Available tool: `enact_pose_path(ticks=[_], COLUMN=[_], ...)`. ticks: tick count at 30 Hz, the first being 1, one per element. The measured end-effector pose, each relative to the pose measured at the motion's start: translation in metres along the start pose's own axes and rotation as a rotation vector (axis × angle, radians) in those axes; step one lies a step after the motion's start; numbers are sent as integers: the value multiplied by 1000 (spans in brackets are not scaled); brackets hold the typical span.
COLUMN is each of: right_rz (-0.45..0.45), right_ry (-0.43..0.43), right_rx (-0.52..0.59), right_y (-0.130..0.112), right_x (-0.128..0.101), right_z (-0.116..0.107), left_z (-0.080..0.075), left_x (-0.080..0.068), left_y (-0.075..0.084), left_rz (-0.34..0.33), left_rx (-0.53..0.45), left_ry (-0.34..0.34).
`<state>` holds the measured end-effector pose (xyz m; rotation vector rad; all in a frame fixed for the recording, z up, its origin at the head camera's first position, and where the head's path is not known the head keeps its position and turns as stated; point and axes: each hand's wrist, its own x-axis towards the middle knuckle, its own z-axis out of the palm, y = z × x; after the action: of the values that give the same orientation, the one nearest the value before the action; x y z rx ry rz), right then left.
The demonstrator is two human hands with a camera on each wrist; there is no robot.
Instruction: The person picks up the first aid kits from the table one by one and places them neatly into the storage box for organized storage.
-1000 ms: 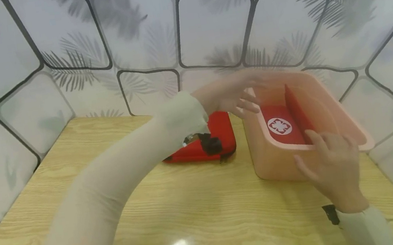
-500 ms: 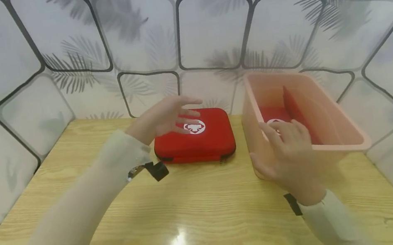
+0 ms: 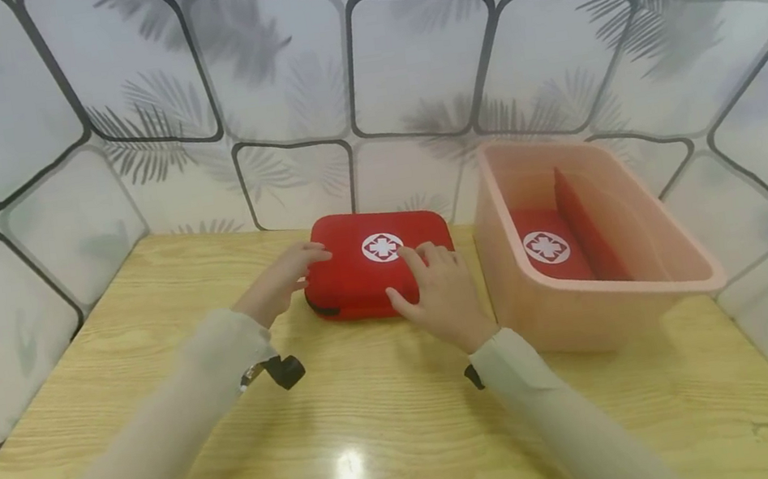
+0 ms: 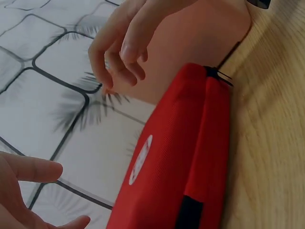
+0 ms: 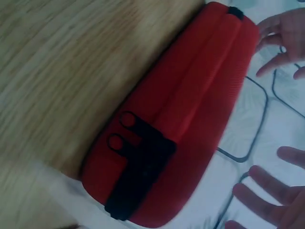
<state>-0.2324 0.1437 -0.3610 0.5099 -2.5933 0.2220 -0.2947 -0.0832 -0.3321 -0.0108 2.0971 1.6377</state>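
Note:
A red zippered first-aid case (image 3: pixel 354 289) with a white cross emblem lies closed on the wooden table. At its left end is my left hand (image 3: pixel 280 285), fingers extended and fingertips right at the top edge. Over the front right of the lid spreads my right hand (image 3: pixel 445 296), thumb apart from the fingers. The left wrist view shows the case (image 4: pixel 176 138) side-on, with the right hand (image 4: pixel 136 38) above its far end. Two black zipper pulls (image 5: pixel 126 131) hang at the near end in the right wrist view, where the left hand (image 5: pixel 288 40) appears beyond.
Just right of the case stands a pink plastic bin (image 3: pixel 552 330). Inside it are a red panel (image 3: pixel 544 225) with the same white emblem and an upright red piece (image 3: pixel 585 232). Behind the table (image 3: pixel 382 436) rises a patterned backdrop (image 3: pixel 417 55).
My left hand has come back from the bin's left rim to the case's left end. The right hand has moved left from the bin's front rim to over the case.

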Motion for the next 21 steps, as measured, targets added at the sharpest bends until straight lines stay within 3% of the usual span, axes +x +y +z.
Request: enact_pose_path(ticks=[4, 10, 16, 21], right_rz=[141, 267, 271, 219], right_ry=[-149, -259, -361, -375], right_rx=[8, 46, 16, -30], right_y=[2, 10, 10, 5], right_x=[8, 13, 12, 7], right_z=[13, 23, 24, 22], left_z=[0, 5, 2, -5], left_x=[6, 12, 14, 13], left_y=[-16, -34, -42, -41], left_rz=[-53, -130, -137, -121], left_rx=[22, -89, -50, -44], left_ry=[38, 8, 36, 57])
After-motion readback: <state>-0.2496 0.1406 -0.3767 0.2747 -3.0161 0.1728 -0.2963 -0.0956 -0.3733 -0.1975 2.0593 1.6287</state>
